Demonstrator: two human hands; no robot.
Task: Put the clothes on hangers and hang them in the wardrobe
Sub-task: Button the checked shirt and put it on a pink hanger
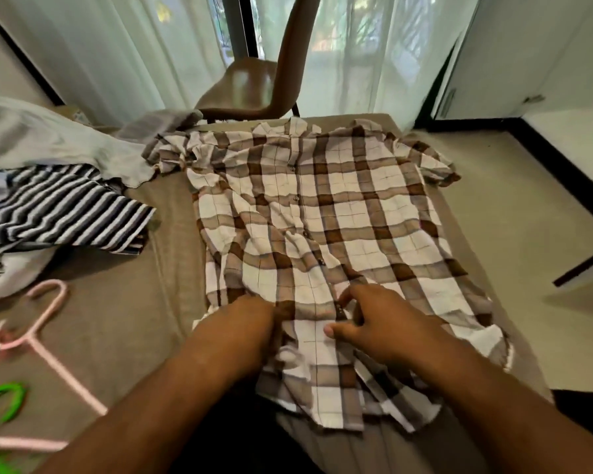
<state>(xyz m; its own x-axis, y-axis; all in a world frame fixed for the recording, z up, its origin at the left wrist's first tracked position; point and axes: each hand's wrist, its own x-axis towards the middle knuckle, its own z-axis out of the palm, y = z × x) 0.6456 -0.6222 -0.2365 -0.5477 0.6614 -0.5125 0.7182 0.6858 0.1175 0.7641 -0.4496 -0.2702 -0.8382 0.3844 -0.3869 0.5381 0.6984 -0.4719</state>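
Note:
A brown and white plaid shirt (pixel 326 213) lies spread front-up on the bed (pixel 144 302), collar toward the far end. Both hands work at its button placket close to the hem. My left hand (pixel 250 323) has its fingers curled into the fabric left of the placket. My right hand (pixel 377 319) pinches the placket by a button with thumb and fingers. A pink hanger (pixel 45 336) lies on the bed at the left, with green hangers (pixel 4 401) beside it.
A striped garment (pixel 65 210) and a pale grey garment (pixel 48 138) lie in a pile at the bed's left. A brown chair (pixel 254 80) stands past the bed before sheer curtains. White wardrobe panels (pixel 528 46) stand at the right.

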